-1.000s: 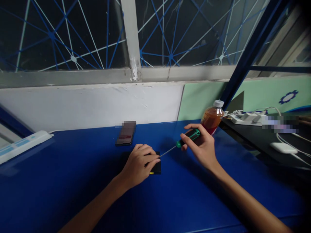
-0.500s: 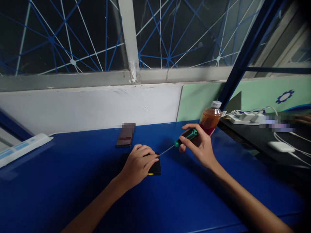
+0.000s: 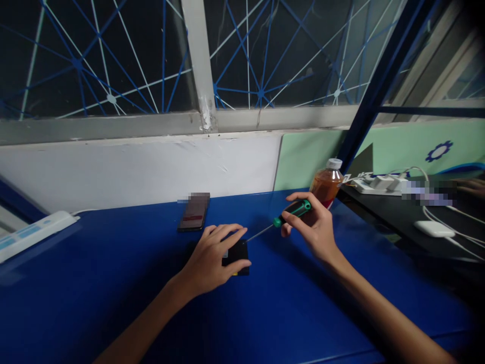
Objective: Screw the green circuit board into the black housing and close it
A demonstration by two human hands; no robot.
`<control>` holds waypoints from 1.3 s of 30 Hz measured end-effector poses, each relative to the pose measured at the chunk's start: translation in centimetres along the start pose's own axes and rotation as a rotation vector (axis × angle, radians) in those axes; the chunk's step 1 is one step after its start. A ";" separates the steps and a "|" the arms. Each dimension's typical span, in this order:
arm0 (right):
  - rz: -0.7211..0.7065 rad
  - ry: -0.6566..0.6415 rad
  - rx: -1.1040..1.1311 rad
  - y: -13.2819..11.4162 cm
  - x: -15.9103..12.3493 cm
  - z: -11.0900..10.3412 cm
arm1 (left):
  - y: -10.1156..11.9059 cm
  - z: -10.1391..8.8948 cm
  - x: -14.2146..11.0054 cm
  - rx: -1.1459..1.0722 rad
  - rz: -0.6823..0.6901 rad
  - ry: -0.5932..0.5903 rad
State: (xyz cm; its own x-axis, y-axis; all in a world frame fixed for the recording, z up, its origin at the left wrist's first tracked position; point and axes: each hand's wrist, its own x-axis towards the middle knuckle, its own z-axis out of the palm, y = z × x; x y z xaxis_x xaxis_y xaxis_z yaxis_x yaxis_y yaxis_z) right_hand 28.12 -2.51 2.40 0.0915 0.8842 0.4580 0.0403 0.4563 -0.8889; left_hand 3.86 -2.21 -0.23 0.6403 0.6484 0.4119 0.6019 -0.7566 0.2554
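Note:
A black, flat box-like object [image 3: 238, 253] with a small yellow mark on its near edge lies on the blue table [image 3: 288, 313]. Over its left part is my left hand [image 3: 215, 255], thumb and fingers stretched apart; whether they touch it I cannot tell. My right hand [image 3: 316, 227] grips a screwdriver [image 3: 297, 210] by its black and green handle. The thin shaft slants down to the left, its tip at the black object's far right corner. Any screw there is too small to make out.
A phone [image 3: 194, 212] lies behind my left hand. Behind my right hand stands a bottle of amber drink [image 3: 326, 184]. A white power strip [image 3: 41, 230] is at the left edge. On the dark surface at right are another power strip [image 3: 379, 186], a white charger [image 3: 434, 228] and cables.
My left fingers, earlier pinched together at the screwdriver's tip, have spread apart. The screwdriver remains in my right hand with its tip at the black object. The view has shifted slightly.

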 end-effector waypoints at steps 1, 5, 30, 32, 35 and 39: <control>0.002 0.001 0.001 0.0 0.0 0.0 | -0.1 -0.1 0.0 -0.002 -0.006 -0.036; 0.006 0.005 0.000 -0.2 0.0 -0.1 | -0.2 -0.4 -0.1 -0.016 0.004 -0.150; -0.011 0.035 0.021 -0.8 0.3 -0.5 | -0.2 -0.1 -0.3 -0.086 -0.063 -0.161; -0.018 0.057 0.064 -0.8 0.4 -0.8 | -0.1 -0.4 -0.1 -0.124 -0.078 -0.088; -0.044 0.118 0.102 -0.8 0.6 -1.3 | 0.0 -1.1 0.2 -0.222 -0.091 0.030; -0.079 0.149 0.110 -1.0 0.5 -1.3 | 0.1 -2.2 0.4 -0.347 -0.105 0.139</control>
State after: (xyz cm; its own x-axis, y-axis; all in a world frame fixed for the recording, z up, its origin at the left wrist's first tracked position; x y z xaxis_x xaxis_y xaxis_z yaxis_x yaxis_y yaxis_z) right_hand 29.44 -2.69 3.52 0.2394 0.8241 0.5133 -0.0551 0.5394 -0.8403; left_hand 3.11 -2.19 1.90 0.4985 0.7241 0.4767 0.4478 -0.6859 0.5736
